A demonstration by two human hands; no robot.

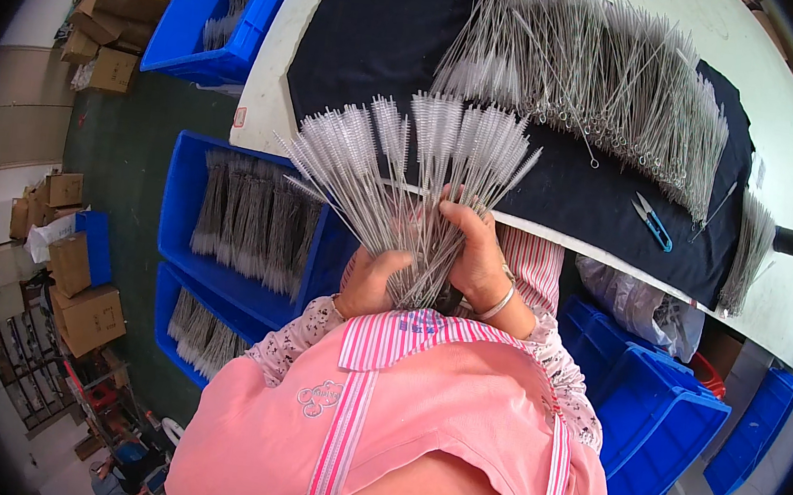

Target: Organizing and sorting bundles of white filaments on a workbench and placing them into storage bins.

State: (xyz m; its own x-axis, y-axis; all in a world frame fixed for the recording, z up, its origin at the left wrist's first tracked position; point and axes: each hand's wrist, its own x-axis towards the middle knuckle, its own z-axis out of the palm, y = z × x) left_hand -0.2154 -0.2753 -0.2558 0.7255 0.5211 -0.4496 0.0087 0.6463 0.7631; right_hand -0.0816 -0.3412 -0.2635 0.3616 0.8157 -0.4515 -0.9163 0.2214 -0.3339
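Observation:
Close to my body I hold a fanned bunch of straw brushes (453, 157), their white bristle heads pointing away from me and their wire stems gathered low. My left hand (372, 281) is closed round the stems on the left side. On the right, my right hand (479, 255) grips the same bunch, thumb lying across the stems. The fan parts into a left and a right cluster near the top. The lower ends of the stems are partly hidden by my hands and apron. A large pile of similar brushes (604, 77) lies on the dark cloth beyond.
Blue-handled thread snips (653, 224) lie on the dark cloth (369, 35) over the white table (276, 64). Another brush bundle (750, 248) rests at the right edge. Blue crates (230, 294) of brushes stand at left; more blue crates (650, 444) are at right. Cardboard boxes (89, 318) stand far left.

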